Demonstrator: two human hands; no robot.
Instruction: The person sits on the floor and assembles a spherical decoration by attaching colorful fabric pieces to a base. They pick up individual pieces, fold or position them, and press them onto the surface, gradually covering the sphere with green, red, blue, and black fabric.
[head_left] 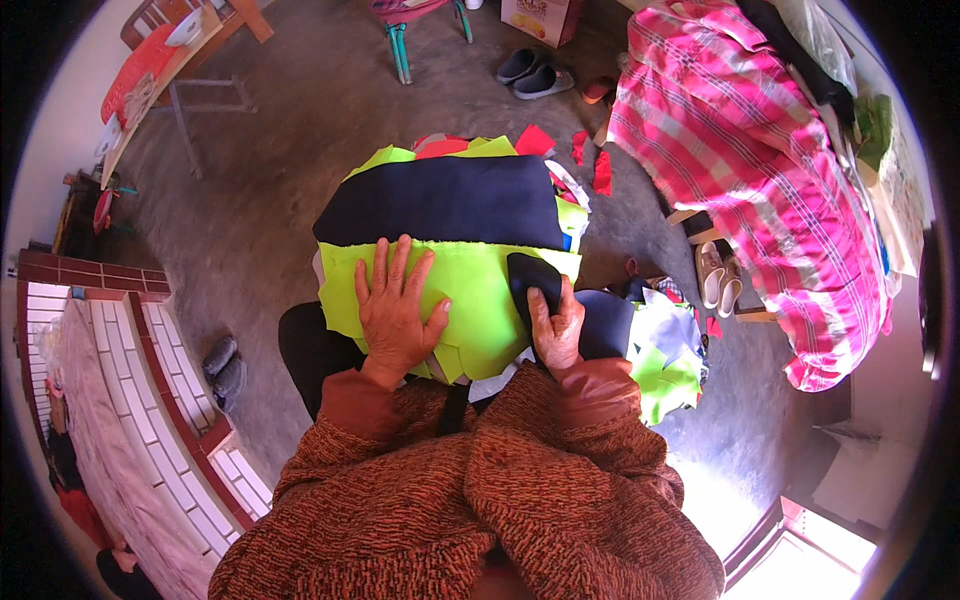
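Note:
A stack of lime-yellow fabric pieces (485, 305) rests in front of me, close to my lap. Across its far half lies a wide navy fabric piece (440, 200). My left hand (395, 315) is flat on the lime fabric, fingers apart, their tips at the navy piece's near edge. On the right side of the stack, my right hand (558, 330) pinches a small folded dark fabric piece (530, 280), its thumb on top and the other fingers mostly hidden. To the right of that hand is a second pile of navy and lime scraps (665, 355).
Red scraps (602, 172) lie on the floor beyond the stack. A pink plaid cloth (740, 180) covers furniture at right, with light shoes (718, 275) beside it. Dark clogs (535, 75) are at the far side. A tiled brick platform (140, 390) stands at left.

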